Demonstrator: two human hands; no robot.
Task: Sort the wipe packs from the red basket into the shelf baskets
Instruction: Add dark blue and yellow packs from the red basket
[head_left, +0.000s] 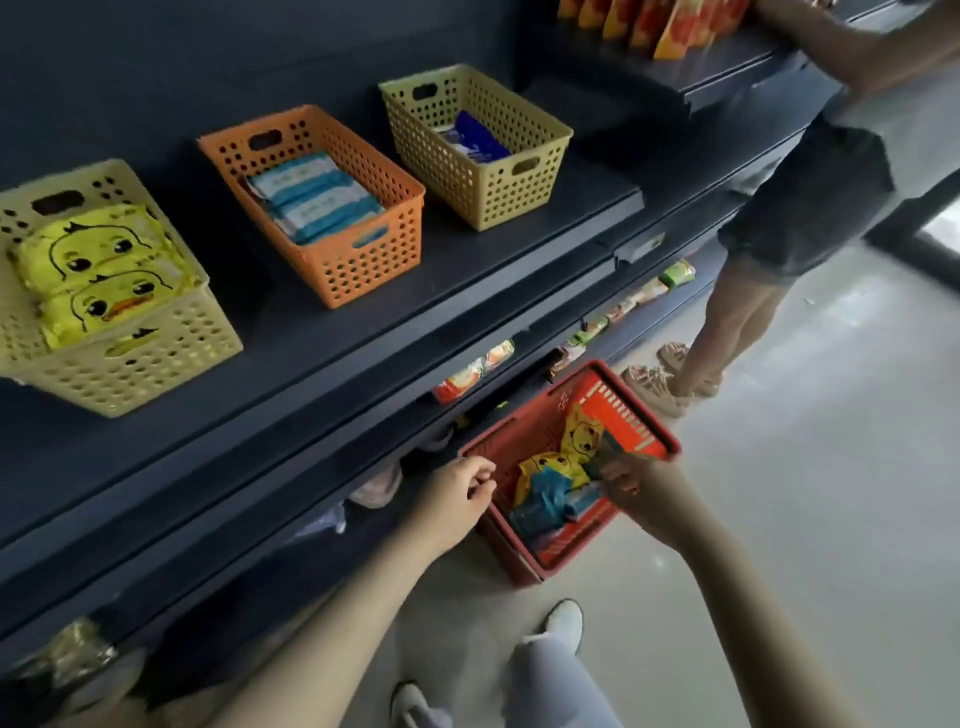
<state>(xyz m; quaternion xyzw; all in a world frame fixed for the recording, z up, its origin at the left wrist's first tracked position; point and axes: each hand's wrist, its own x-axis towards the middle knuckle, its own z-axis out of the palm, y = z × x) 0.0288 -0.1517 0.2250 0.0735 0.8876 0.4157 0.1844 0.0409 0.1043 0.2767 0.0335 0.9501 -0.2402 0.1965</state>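
Observation:
The red basket (524, 431) stands on the floor by the shelf foot. Inside lie yellow duck packs (582, 434) and blue-white wipe packs (545, 501). My right hand (631, 480) reaches into it and pinches a pack near the right wall. My left hand (460, 499) hovers at the basket's left rim, fingers loosely curled, holding nothing. On the shelf stand a pale yellow basket (156, 358) with duck packs, an orange basket (363, 260) with blue-white packs, and an olive basket (498, 192) with dark blue packs.
Another person (810, 208) stands at the right, reaching to an upper shelf of orange packets (675, 26). Snack packets (472, 374) line the lower shelf. My shoes (563, 623) are on the grey floor (779, 519) in front of the basket.

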